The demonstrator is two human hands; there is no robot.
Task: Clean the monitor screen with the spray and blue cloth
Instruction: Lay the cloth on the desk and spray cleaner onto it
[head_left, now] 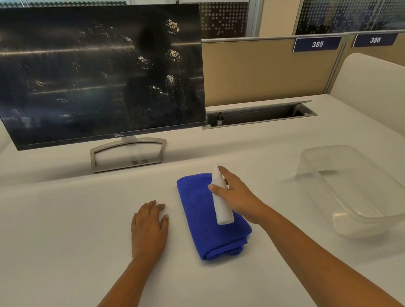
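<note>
Our right hand [235,194] is curled around the white spray bottle [220,196], thumb on its near side and fingers behind it, the nozzle pointing away from us toward the monitor. We cannot tell whether the bottle is lifted clear or resting on the folded blue cloth [210,227] beneath it — it lies along the cloth's right half. The grip sits high on the bottle, which we judge leaves a finger free to reach the pump.

Our left hand [150,227] lies flat on the white desk [56,243] just beside the cloth, fingers loosely together and holding nothing; it looks placed to take up the cloth once spraying is done.

Further out, the monitor [88,77] stands at the back left, its dark screen mottled with pale smears and specks, mostly right of centre — so the wiping appears not yet finished. A clear plastic tub [382,214] sits to the right, well apart.
</note>
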